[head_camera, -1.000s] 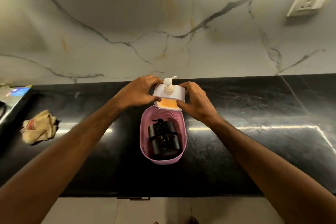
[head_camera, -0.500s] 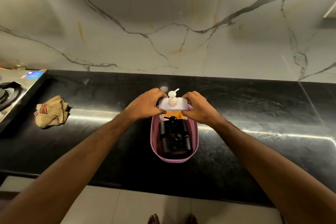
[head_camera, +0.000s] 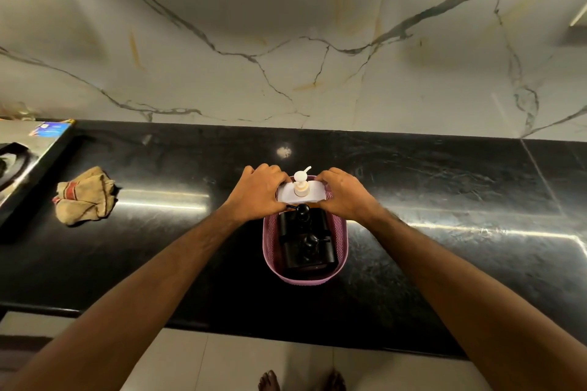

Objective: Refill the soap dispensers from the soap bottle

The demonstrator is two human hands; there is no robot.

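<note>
White soap bottle [head_camera: 301,193] sits at the far end of the pink basket [head_camera: 341,232], mid-worktop – your left hand [head_camera: 258,197] & right hand [head_camera: 344,195] clamp its sides, fingers curled round it. Two black dispensers [head_camera: 306,240] stand inside the basket, w/ a rag [head_camera: 84,200] near the worktop's left edge.

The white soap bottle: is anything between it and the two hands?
Nothing visible. The left hand and the right hand grip the white soap bottle directly at its two sides, at the far end of the pink basket.
</note>
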